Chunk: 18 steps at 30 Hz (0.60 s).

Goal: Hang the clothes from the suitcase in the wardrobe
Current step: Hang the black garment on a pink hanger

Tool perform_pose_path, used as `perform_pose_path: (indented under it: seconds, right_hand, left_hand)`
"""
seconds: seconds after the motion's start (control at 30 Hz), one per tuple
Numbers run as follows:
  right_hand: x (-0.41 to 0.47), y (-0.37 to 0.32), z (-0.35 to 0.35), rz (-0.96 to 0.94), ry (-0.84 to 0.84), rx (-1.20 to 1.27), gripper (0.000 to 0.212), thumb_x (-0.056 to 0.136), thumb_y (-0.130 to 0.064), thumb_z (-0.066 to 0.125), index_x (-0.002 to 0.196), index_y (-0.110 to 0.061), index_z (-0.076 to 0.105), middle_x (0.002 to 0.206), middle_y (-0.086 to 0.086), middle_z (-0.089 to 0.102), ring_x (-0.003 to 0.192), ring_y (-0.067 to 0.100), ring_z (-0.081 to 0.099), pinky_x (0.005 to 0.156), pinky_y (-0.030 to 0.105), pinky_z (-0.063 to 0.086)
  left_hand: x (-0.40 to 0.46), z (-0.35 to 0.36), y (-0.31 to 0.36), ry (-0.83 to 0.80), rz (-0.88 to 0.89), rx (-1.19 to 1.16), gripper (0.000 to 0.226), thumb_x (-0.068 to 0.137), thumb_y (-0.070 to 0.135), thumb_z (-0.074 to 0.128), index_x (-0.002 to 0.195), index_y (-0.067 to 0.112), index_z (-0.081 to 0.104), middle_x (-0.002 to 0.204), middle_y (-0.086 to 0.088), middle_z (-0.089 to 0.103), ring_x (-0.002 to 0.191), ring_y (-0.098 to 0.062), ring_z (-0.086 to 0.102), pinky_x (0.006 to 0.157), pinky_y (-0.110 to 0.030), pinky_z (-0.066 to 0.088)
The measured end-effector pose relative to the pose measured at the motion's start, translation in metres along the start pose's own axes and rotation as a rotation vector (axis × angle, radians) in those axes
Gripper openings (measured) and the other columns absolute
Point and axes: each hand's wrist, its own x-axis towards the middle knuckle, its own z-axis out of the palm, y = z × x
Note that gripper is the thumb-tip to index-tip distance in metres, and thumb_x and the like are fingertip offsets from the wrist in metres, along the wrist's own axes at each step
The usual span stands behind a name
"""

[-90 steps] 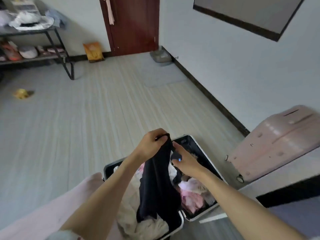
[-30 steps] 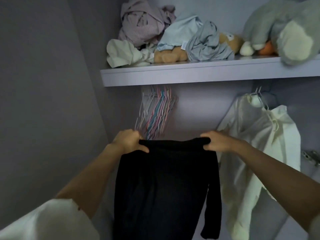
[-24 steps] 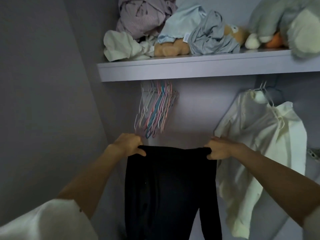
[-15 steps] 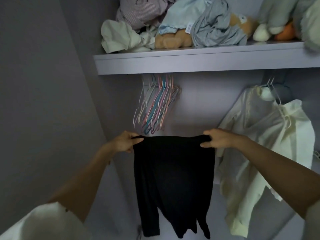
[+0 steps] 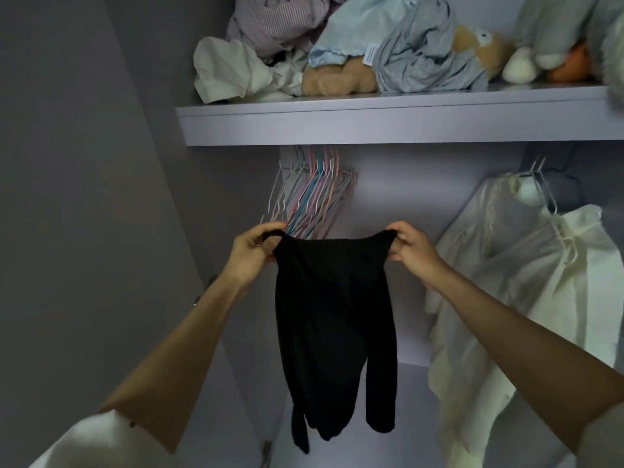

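A tan plush teddy bear lies on the shelf among crumpled cloth: a striped pinkish bundle, a pale blue piece, a grey-blue piece. A large grey plush toy sits at the right.

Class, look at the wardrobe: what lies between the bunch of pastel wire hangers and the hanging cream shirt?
In the head view, only bare wardrobe back wall separates the pastel wire hangers from the cream shirt; lower down, the right hand holds the black garment.
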Motion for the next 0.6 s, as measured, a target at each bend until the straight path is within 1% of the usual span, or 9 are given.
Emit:
perform_pose_path:
  seconds: [0.07, 0.17, 0.23, 0.3, 0.37, 0.43, 0.5, 0.57, 0.6]
  right_hand:
    - [-0.001, -0.012, 0.009, -0.075, -0.125, -0.045, 0.029, 0.09, 0.014, 0.038, 0.086, -0.012, 0.05, 0.079, 0.005, 0.053, 0.06, -0.005, 0.054, 0.054, 0.007, 0.042]
    - [-0.002, -0.025, 0.028, -0.11, -0.288, -0.05, 0.025, 0.093, 0.01, 0.038, 0.088, -0.014, 0.045, 0.071, 0.002, 0.053, 0.049, -0.009, 0.052, 0.053, 0.009, 0.042]
    - [-0.003, -0.029, 0.038, -0.157, -0.345, -0.089, 0.028, 0.092, 0.009, 0.042, 0.083, -0.018, 0.046, 0.068, 0.0, 0.056, 0.05, -0.009, 0.053, 0.056, 0.013, 0.042]
    - [-0.002, -0.029, 0.048, -0.194, -0.349, -0.12, 0.024, 0.088, 0.009, 0.05, 0.08, -0.013, 0.052, 0.068, -0.005, 0.058, 0.052, -0.011, 0.055, 0.058, 0.008, 0.041]
    - [0.001, -0.026, 0.052, -0.207, -0.331, -0.114, 0.015, 0.085, 0.01, 0.054, 0.087, -0.003, 0.061, 0.07, -0.006, 0.058, 0.055, -0.013, 0.055, 0.059, 0.003, 0.041]
    - [0.007, -0.018, 0.055, -0.161, -0.342, -0.108, 0.021, 0.088, 0.009, 0.05, 0.102, 0.0, 0.063, 0.076, -0.006, 0.06, 0.059, -0.01, 0.056, 0.057, 0.004, 0.04]
    - [0.015, -0.006, 0.059, -0.05, -0.356, -0.144, 0.031, 0.092, 0.006, 0.042, 0.116, -0.005, 0.058, 0.088, -0.001, 0.061, 0.064, 0.001, 0.057, 0.053, 0.007, 0.04]
    - [0.028, 0.01, 0.069, 0.061, -0.27, -0.165, 0.036, 0.092, 0.005, 0.038, 0.124, -0.004, 0.051, 0.098, 0.005, 0.058, 0.064, 0.009, 0.053, 0.047, 0.007, 0.039]
    - [0.036, 0.016, 0.076, 0.102, -0.199, -0.165, 0.036, 0.091, 0.003, 0.039, 0.125, -0.002, 0.05, 0.099, 0.008, 0.056, 0.063, 0.013, 0.051, 0.046, 0.009, 0.038]
  left_hand:
    - [-0.006, 0.014, 0.008, -0.063, -0.026, -0.03, 0.038, 0.092, -0.003, 0.048, 0.122, 0.02, 0.054, 0.105, 0.003, 0.06, 0.09, -0.007, 0.058, 0.074, -0.012, 0.052]
    - [-0.014, 0.03, -0.001, -0.279, -0.095, 0.141, 0.05, 0.092, -0.001, 0.049, 0.138, 0.019, 0.042, 0.125, 0.003, 0.049, 0.116, -0.01, 0.047, 0.099, -0.021, 0.039]
    - [-0.019, 0.038, -0.012, -0.436, -0.129, 0.283, 0.048, 0.092, 0.003, 0.051, 0.138, 0.015, 0.042, 0.122, 0.002, 0.053, 0.112, -0.011, 0.05, 0.102, -0.026, 0.039]
    - [-0.023, 0.041, -0.022, -0.49, -0.178, 0.314, 0.022, 0.092, 0.006, 0.052, 0.113, 0.009, 0.06, 0.096, 0.003, 0.062, 0.088, -0.003, 0.06, 0.087, -0.02, 0.047]
    - [-0.025, 0.039, -0.026, -0.417, -0.219, 0.287, 0.011, 0.092, 0.009, 0.053, 0.086, 0.013, 0.062, 0.077, 0.005, 0.059, 0.069, 0.002, 0.058, 0.069, -0.009, 0.044]
    - [-0.024, 0.03, -0.031, -0.275, -0.233, 0.29, 0.012, 0.092, 0.01, 0.054, 0.08, 0.009, 0.059, 0.071, 0.003, 0.054, 0.067, -0.007, 0.053, 0.062, -0.012, 0.041]
    - [-0.022, 0.02, -0.036, -0.15, -0.242, 0.303, 0.01, 0.091, 0.013, 0.056, 0.094, 0.004, 0.061, 0.082, -0.002, 0.055, 0.081, -0.017, 0.054, 0.07, -0.022, 0.045]
    - [-0.021, 0.008, -0.041, -0.038, -0.31, 0.295, 0.029, 0.09, 0.018, 0.059, 0.114, 0.002, 0.059, 0.107, -0.006, 0.059, 0.1, -0.024, 0.058, 0.087, -0.032, 0.049]
    - [-0.021, 0.004, -0.043, 0.004, -0.348, 0.272, 0.034, 0.089, 0.019, 0.06, 0.118, 0.003, 0.057, 0.115, -0.009, 0.06, 0.105, -0.026, 0.059, 0.088, -0.034, 0.05]
